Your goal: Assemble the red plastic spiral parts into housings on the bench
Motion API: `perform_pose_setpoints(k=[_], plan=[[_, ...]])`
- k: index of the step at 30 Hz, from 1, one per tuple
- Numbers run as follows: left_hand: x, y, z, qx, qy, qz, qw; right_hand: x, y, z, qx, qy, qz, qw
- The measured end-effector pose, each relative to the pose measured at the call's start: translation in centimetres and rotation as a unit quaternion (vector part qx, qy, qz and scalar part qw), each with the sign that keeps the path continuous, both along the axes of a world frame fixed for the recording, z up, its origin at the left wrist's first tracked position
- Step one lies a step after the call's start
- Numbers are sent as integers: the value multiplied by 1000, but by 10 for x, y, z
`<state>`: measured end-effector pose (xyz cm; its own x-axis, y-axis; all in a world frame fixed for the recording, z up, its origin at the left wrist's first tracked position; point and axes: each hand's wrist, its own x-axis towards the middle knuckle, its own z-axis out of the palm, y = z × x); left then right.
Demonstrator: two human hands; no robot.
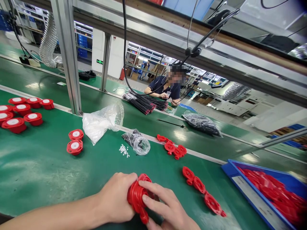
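Observation:
At the front of the green work surface, my left hand (117, 198) is closed round a round red plastic part (137, 197). Thumb and fingers of my right hand (166, 203) grip the same part from the other side, covering much of it. A ridged, coil-like side and a short stub at its lower end show between the hands. To the right lie several flat red plastic parts (199, 184) in a row, with a further group of red parts (170, 147) behind them. Two red parts with white discs (74, 147) sit to the left.
A blue bin (254, 191) full of red parts stands at right. Small white pieces (124, 150) lie by a clear bag of black pieces (136, 142) and a white plastic bag (100, 123). More disc-topped red parts (22, 110) stand far left. A metal post (68, 60) rises behind; a co-worker (165, 86) sits opposite.

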<state>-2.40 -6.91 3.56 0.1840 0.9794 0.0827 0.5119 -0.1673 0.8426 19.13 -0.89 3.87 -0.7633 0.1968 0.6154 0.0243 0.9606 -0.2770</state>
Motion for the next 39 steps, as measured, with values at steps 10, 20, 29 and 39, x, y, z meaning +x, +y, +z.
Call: perform_pose_setpoints(k=[10, 20, 29, 39], plan=[[1, -1, -5, -27, -20, 25, 999, -5, -4, -5, -35, 19, -28, 999], [4, -1, 1, -123, -152, 3, 981, -7, -5, -5, -45, 14, -33, 998], [7, 2, 13, -146, -307, -74, 938, -11, -3, -3, -134, 25, -2, 991], [8, 3, 11, -228, -386, -57, 892, -11, -4, -18, -39, 30, -73, 996]])
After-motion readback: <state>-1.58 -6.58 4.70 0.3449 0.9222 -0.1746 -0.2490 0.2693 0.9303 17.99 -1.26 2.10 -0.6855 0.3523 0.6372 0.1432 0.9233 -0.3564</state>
